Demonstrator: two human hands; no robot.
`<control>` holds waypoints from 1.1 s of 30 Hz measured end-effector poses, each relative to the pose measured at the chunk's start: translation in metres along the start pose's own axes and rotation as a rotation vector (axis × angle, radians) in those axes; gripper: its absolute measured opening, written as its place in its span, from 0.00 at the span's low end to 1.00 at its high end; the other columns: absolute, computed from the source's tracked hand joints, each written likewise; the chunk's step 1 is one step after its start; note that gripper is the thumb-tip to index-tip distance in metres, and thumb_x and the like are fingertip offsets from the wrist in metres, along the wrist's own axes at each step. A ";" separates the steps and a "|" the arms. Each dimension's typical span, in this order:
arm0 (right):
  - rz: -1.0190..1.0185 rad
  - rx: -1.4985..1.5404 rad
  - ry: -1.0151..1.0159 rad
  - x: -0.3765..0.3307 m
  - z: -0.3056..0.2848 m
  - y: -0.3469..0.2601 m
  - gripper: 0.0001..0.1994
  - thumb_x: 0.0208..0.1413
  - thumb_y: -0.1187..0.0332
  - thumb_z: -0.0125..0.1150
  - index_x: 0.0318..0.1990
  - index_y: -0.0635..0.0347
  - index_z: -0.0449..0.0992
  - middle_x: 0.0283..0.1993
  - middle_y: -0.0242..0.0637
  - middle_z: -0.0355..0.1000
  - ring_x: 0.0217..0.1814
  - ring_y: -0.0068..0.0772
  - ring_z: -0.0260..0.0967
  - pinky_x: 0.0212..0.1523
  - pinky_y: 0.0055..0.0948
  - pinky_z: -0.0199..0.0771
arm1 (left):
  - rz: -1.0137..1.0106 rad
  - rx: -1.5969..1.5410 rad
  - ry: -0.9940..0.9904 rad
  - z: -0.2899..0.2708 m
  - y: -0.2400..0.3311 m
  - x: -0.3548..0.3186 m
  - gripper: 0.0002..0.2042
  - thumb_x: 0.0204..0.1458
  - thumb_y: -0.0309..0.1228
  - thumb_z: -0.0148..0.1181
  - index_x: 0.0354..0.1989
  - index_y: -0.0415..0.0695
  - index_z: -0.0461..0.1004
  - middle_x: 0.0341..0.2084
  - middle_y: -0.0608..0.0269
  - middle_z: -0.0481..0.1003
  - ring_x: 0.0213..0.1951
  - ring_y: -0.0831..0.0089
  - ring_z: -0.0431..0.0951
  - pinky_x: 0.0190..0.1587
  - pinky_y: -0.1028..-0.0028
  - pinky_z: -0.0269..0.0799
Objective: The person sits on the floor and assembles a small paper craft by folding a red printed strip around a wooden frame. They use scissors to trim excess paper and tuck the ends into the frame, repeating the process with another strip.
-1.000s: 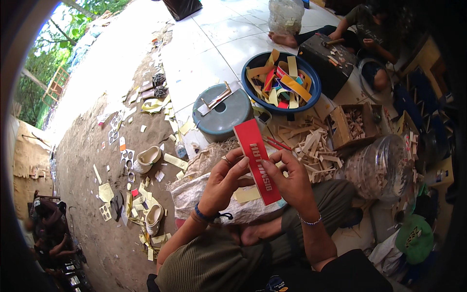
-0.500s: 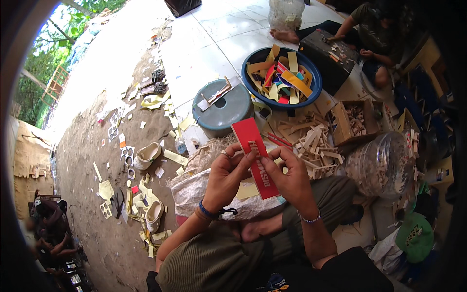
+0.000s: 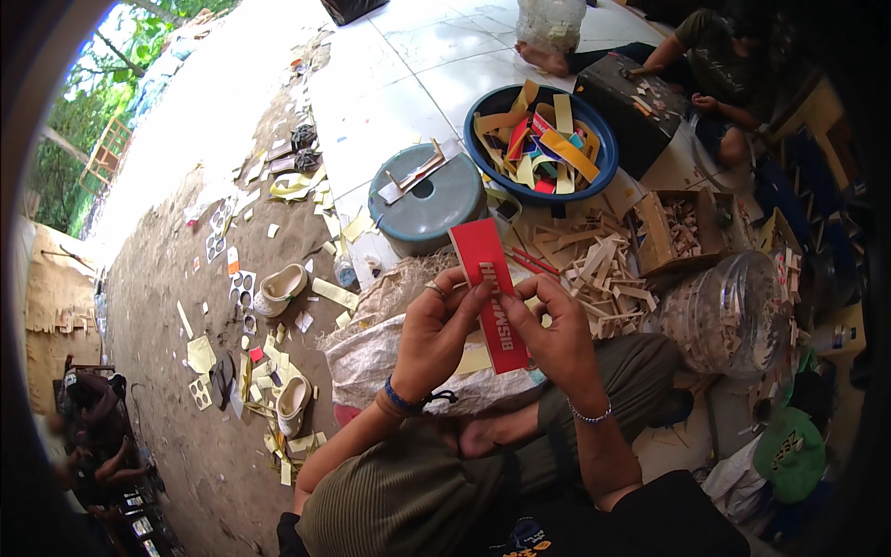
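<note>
A flat red card strip with pale lettering stands at a slant in front of me, above my lap. My left hand pinches its left edge between thumb and fingers. On the opposite edge, my right hand pinches it too, the thumbs close together at mid-strip. A whitish woven sack lies under my hands, across my legs. Just beyond the strip sits a grey-green round tub, bottom up, with a pale strip and a thin wooden piece on top.
A blue basin holds many coloured strips. Small wooden pieces are heaped to the right, beside a cardboard box and a clear plastic container. Shoes and scraps litter the ground at left. Another person sits at far right.
The red strip has turned slightly more upright and its top end has moved a little up and right. Both hands keep their pinch on it.
</note>
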State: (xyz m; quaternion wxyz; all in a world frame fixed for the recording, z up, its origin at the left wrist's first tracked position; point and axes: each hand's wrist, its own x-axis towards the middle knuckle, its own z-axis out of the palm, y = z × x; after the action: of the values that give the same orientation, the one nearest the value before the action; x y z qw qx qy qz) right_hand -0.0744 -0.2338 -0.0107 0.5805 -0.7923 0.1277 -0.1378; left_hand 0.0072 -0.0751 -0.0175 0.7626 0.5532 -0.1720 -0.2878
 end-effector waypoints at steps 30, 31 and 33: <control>-0.023 -0.041 -0.033 0.001 -0.004 0.002 0.08 0.62 0.66 0.66 0.38 0.61 0.79 0.34 0.27 0.76 0.32 0.16 0.67 0.31 0.23 0.65 | 0.175 0.246 0.090 0.004 -0.004 0.001 0.09 0.68 0.24 0.55 0.53 0.35 0.74 0.40 0.59 0.84 0.44 0.83 0.80 0.46 0.77 0.77; -0.008 -0.047 -0.031 0.000 -0.004 0.001 0.08 0.62 0.65 0.67 0.38 0.61 0.79 0.34 0.27 0.76 0.32 0.15 0.67 0.31 0.23 0.65 | 0.177 0.270 0.092 0.003 -0.003 0.001 0.09 0.68 0.24 0.55 0.53 0.35 0.74 0.40 0.58 0.84 0.44 0.82 0.81 0.45 0.77 0.77; 0.013 -0.050 -0.027 -0.001 -0.004 0.001 0.09 0.62 0.64 0.68 0.38 0.61 0.80 0.33 0.27 0.76 0.31 0.14 0.66 0.31 0.22 0.64 | 0.181 0.319 0.097 0.002 -0.003 0.000 0.10 0.68 0.24 0.55 0.53 0.36 0.74 0.40 0.55 0.85 0.44 0.82 0.81 0.45 0.76 0.77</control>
State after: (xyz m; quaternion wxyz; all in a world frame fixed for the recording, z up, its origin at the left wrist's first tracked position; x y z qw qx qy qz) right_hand -0.0768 -0.2368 -0.0106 0.5632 -0.8074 0.1283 -0.1203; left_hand 0.0057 -0.0773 -0.0196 0.6954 0.6626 -0.2272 -0.1602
